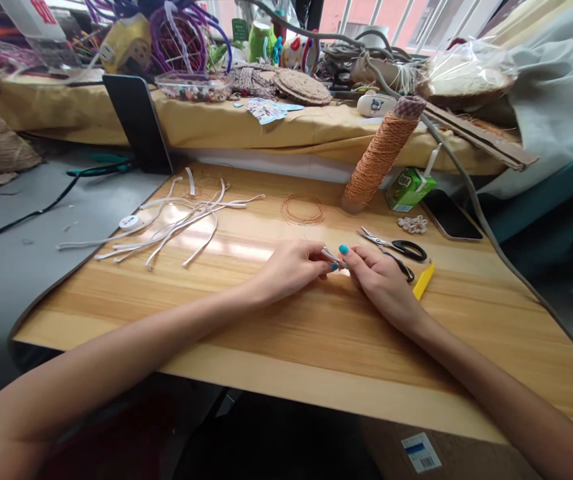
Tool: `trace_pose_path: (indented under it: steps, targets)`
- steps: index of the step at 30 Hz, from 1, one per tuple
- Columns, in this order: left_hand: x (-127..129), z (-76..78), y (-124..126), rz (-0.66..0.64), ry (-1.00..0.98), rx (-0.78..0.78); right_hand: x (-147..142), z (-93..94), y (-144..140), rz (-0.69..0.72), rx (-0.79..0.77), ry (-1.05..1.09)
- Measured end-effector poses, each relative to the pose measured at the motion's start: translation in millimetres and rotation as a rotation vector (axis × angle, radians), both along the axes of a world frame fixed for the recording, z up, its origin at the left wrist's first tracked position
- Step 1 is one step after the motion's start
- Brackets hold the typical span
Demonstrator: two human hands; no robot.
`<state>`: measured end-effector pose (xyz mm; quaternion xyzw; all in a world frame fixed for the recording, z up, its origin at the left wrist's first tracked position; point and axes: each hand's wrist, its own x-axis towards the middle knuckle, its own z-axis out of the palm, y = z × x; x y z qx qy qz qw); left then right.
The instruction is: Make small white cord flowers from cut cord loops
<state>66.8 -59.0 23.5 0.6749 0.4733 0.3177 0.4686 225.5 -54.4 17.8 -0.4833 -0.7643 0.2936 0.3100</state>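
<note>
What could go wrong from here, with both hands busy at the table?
The white piece pinched in the left hand and right hand might slip. The scissors lie close beyond the right hand, so a careless sweep could catch them. The drink carton stands beside the phone; a knock could perhaps spill onto it.

2 arms (pixel 196 320) forward, fingers (pixel 316 248) pinching.

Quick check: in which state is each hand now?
Left hand: closed, pinching a small white piece between thumb and fingers.
Right hand: closed, apparently pinching the same piece near its other end.
</note>
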Motion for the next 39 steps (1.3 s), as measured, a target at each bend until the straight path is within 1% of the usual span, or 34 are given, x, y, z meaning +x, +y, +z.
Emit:
trace_pose_path:
  steps: [3, 6, 10, 13, 15, 17, 18, 19, 20, 23, 26, 35, 39]
  targets:
    - [-1.5, 3.3, 0.2, -0.037, 0.035, 0.029, 2.5, 0.4, 1.2, 0.086, -0.024, -0.012]
    - [-1.7, 2.7, -0.3, -0.04, 0.062, 0.037, 4.2, 2.4, 1.4, 0.152, -0.058, -0.036]
    - [-1.3, -1.0, 0.5, -0.037, 0.105, 0.053, 4.5, 4.5, 0.4, 0.175, -0.103, -0.014]
    - [-2.7, -2.4, 4.5, -0.059, 0.132, 0.049, 3.9, 4.1, 0.0, 0.157, -0.107, 0.023]
    - [-5.6, -1.0, 8.7, -0.132, 0.136, -0.022, 3.5, 3.3, 0.6, 0.143, -0.121, 0.044]
    - [-9.8, 2.4, 12.9, -0.252, 0.114, -0.119, 3.5, 2.2, 1.9, 0.144, -0.147, 0.072]
    - [-11.9, 4.3, 14.6, -0.303, 0.106, -0.143, 3.6, 1.6, 2.6, 0.148, -0.158, 0.084]
    - [-13.7, 6.2, 16.1, -0.334, 0.106, -0.133, 3.8, 1.1, 3.2, 0.153, -0.165, 0.094]
    - [-15.1, 7.7, 17.2, -0.344, 0.114, -0.089, 4.1, 0.6, 3.8, 0.157, -0.17, 0.102]
    - [-15.9, 8.6, 18.6, -0.302, 0.148, 0.094, 5.2, -0.5, 5.0, 0.174, -0.171, 0.11]
    - [-13.2, 5.8, 17.6, -0.251, 0.162, 0.191, 6.0, -0.5, 5.7, 0.176, -0.18, 0.11]
    - [-5.9, -1.6, 7.9, -0.137, 0.221, 0.325, 3.8, 5.7, 5.6, 0.183, -0.319, 0.222]
    - [-4.8, -5.2, 7.0, -0.105, 0.21, 0.314, 2.7, 8.6, 4.4, 0.191, -0.324, 0.19]
